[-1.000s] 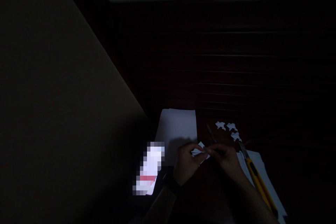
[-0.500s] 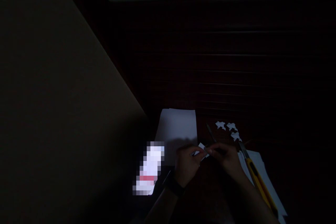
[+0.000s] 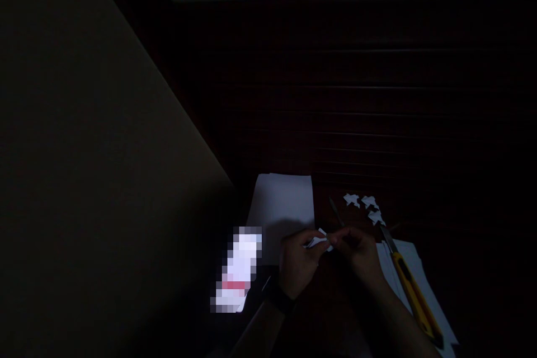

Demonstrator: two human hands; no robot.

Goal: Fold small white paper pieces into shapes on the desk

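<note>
Between my two hands is a small folded piece of white paper [image 3: 318,241], partly hidden by the fingers. My left hand [image 3: 298,262], with a dark band on the wrist, pinches it from the left. The thumb and fingers of my right hand [image 3: 358,250] close on its right side. Beyond my right hand lie three small folded paper shapes [image 3: 351,199] with pointed corners. A thin pen-like tool [image 3: 336,211] rests just past the fingers.
White paper sheets [image 3: 285,196] lie beyond my left hand. A lit phone [image 3: 239,268], its screen blurred, is at the left. On more paper [image 3: 423,277] at the right lies a yellow utility knife [image 3: 413,293], blade out. A pale wall [image 3: 104,151] bounds the left side.
My right hand has shifted slightly, its fingers more curled at the paper. The folded paper shows less of its upper face. Other things stay where they were.
</note>
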